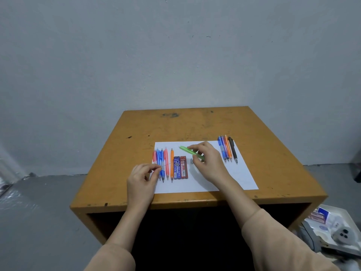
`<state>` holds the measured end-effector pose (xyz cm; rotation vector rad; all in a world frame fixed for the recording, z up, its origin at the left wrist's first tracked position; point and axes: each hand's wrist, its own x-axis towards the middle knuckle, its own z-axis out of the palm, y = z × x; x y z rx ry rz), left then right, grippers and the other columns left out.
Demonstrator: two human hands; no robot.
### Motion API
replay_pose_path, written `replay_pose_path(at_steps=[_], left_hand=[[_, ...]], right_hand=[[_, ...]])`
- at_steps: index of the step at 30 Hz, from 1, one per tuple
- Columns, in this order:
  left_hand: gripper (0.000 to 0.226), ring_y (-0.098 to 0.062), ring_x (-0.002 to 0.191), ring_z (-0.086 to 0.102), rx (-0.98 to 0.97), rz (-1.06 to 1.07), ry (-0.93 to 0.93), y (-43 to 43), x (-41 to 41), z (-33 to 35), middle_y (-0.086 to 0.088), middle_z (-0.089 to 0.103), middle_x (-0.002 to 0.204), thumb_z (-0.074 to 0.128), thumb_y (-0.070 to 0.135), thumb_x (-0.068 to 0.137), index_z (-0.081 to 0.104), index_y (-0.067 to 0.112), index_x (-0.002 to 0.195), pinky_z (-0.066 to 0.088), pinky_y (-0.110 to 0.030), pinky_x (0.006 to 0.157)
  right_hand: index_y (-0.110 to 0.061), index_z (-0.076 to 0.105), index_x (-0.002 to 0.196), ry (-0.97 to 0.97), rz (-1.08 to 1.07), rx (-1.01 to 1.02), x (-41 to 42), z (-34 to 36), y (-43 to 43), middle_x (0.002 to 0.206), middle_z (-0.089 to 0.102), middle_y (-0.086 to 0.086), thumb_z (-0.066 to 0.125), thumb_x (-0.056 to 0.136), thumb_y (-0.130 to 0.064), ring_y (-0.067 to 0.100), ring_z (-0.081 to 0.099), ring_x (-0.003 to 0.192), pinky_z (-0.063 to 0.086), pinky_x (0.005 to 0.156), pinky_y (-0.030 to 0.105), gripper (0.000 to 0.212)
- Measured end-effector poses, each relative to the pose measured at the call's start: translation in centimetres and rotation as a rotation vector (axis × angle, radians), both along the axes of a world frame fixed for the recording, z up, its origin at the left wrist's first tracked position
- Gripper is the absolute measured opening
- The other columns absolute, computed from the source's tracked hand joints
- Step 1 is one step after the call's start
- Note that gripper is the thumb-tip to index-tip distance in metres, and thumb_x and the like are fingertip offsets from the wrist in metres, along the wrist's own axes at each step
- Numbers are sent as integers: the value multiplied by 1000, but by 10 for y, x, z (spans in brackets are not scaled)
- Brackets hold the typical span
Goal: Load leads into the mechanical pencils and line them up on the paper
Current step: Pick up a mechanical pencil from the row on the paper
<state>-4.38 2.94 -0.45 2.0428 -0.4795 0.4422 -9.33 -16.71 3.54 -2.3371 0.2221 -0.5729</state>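
A white sheet of paper (238, 177) lies on the wooden table. My right hand (207, 161) grips a green mechanical pencil (185, 149), held slanted above the paper with its upper end pointing left. My left hand (142, 177) pinches a thin lead (166, 164) between thumb and forefinger, its free end pointing right. Several pencils, pink, blue and orange (166, 165), lie side by side on the paper's left part. A blue lead case (176, 168) and a red lead case (183, 167) lie beside them. A small grey cap (191, 160) rests near my right hand.
Several more pencils, blue, orange and black (227, 148), lie in a row at the paper's far right corner. The orange-brown table (175, 126) stands against a grey wall. On the floor at the lower right sits a white tray (349, 218) with small boxes and a tape roll.
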Motion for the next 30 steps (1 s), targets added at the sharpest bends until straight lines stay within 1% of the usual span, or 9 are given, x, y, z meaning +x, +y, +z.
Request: replay_pose_path(at_steps=[2, 5, 8, 10, 12, 15, 21, 26, 30], left_hand=[[8, -11, 79, 57, -2, -1, -22, 0, 0, 0, 11, 63, 84, 73, 9, 81, 74, 15, 86, 44, -20, 63], [9, -10, 79, 57, -1, 0, -26, 0, 0, 0, 17, 60, 83, 73, 9, 81, 74, 15, 88, 44, -20, 64], [10, -11, 79, 57, -4, -4, -46, 0, 0, 0, 18, 59, 81, 73, 7, 80, 74, 14, 87, 45, -21, 65], [11, -12, 79, 57, -10, -5, -46, 0, 0, 0, 17, 59, 82, 73, 7, 80, 75, 14, 87, 46, -23, 65], [10, -13, 80, 58, -16, -6, -43, 0, 0, -1, 14, 60, 83, 73, 7, 80, 75, 14, 88, 47, -24, 64], [11, -12, 81, 58, -15, -10, -45, 1, 0, -2, 10, 62, 84, 73, 8, 80, 74, 13, 89, 45, -20, 63], [11, -12, 80, 58, -20, -16, -50, 1, 2, -4, 10, 62, 83, 73, 6, 80, 75, 13, 88, 44, -18, 64], [12, -13, 78, 58, -33, -26, -69, 1, 1, -3, 16, 59, 81, 74, 4, 78, 76, 14, 85, 43, -14, 63], [11, -14, 80, 59, -34, -38, -80, 1, 2, -5, 9, 63, 82, 74, 4, 78, 76, 13, 85, 45, -19, 64]], right_hand=[[-12, 61, 124, -12, 20, -21, -1, -4, 2, 115, 57, 2, 53, 96, -13, 2, 48, 96, 38, 70, -1, 30], [-13, 59, 127, -36, 60, -52, -4, -8, 4, 110, 61, 5, 51, 97, -14, 11, 54, 98, 36, 73, 3, 32], [-23, 55, 133, 9, 69, -152, -7, -7, 6, 112, 61, 4, 48, 97, -10, 14, 51, 104, 40, 85, 21, 39], [-30, 52, 135, 74, 56, -230, -9, -7, 8, 116, 58, 2, 47, 96, -7, 14, 49, 108, 37, 90, 29, 45], [-36, 50, 135, 115, 47, -266, -9, -9, 9, 119, 55, 0, 48, 96, -6, 14, 47, 109, 33, 90, 28, 49], [-38, 51, 133, 125, 45, -290, -8, -13, 10, 118, 55, -1, 50, 96, -10, 12, 47, 107, 33, 89, 28, 46], [-37, 57, 128, 113, 37, -303, -11, -11, 11, 112, 57, -1, 48, 98, -30, 11, 49, 102, 36, 89, 29, 32], [-34, 61, 125, 143, 34, -319, -12, -8, 11, 115, 57, -3, 50, 97, -27, 10, 48, 106, 28, 88, 28, 30], [-32, 63, 121, 145, 62, -299, -14, -9, 14, 111, 58, -3, 52, 96, -23, 11, 51, 104, 34, 92, 32, 29]])
